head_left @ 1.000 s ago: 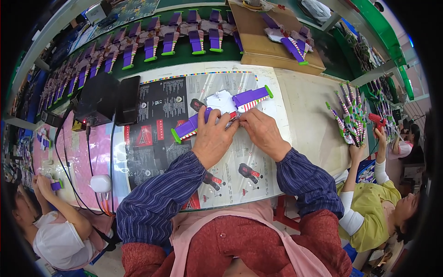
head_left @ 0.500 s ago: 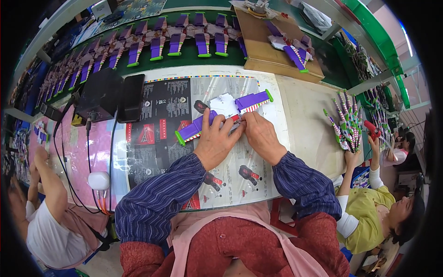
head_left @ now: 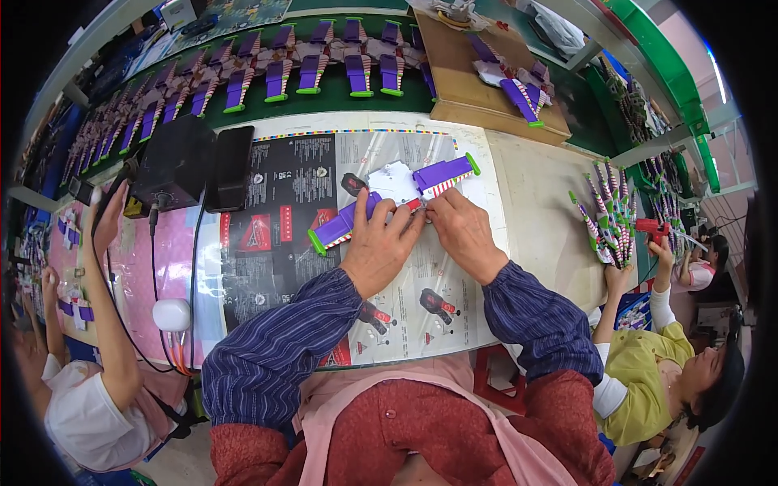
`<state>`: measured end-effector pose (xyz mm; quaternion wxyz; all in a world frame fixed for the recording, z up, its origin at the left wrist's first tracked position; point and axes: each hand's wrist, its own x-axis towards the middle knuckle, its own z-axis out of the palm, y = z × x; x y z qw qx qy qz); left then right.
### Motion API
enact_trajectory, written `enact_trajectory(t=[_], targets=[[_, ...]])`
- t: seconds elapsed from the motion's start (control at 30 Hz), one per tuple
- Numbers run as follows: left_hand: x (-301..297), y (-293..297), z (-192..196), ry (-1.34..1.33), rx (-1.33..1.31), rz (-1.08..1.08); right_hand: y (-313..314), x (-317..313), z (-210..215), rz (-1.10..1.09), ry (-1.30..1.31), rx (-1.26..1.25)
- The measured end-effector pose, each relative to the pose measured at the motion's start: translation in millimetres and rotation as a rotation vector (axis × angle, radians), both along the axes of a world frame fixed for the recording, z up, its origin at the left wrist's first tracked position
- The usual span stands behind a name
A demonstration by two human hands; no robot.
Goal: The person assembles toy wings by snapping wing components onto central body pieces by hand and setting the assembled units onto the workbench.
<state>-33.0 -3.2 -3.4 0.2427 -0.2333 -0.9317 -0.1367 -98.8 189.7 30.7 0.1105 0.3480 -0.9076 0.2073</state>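
Both hands at the middle of a winged toy piece

Winged toy piece (head_left: 392, 176) lies on a printed sheet (head_left: 279, 174) over the desk (head_left: 535, 243), ahead of the wearer. Purple wings, green tips, striped edges, white centre.

Left hand (head_left: 377, 249): fingers spread over the left wing's inner end, apparently steadying it. Right hand (head_left: 464, 235): fingertips drawn together by a small red part (head_left: 413, 205); cannot tell whether they pinch it.

Step, as I judge it: fitting or adjusting at the centre. Next move seems to call for a steady left hand and fine fingertip work on the right. The fingers themselves hide the spot.

Around: black box (head_left: 172, 166) and cables to the left, clear of the hands; rows of similar pieces (head_left: 312, 73) behind; cardboard box (head_left: 454, 69) beyond. Co-worker at right holds a red tool (head_left: 651, 229).
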Motion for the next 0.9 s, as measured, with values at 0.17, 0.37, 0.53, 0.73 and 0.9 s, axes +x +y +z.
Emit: enact_trajectory(t=[0.17, 0.37, 0.53, 0.73, 0.9], targets=[[0.2, 3.9, 0.5, -0.028, -0.021, 0.027, -0.2, 1.6, -3.4, -0.018, -0.014, -0.037], [0.7, 6.9, 4.0, -0.077, 0.085, 0.050, -0.2, 0.1, -2.3, -0.001, -0.019, -0.053], [0.5, 8.5, 10.3, -0.130, 0.082, 0.068, -0.6, 0.4, 0.3, 0.000, -0.023, -0.039], [4.1, 9.2, 6.1, -0.090, 0.001, 0.066, 2.8, 3.9, -3.3, -0.009, -0.051, -0.055], [5.1, 8.9, 6.1, -0.104, 0.002, 0.067, 10.9, 4.9, -1.4, -0.005, -0.124, -0.235]])
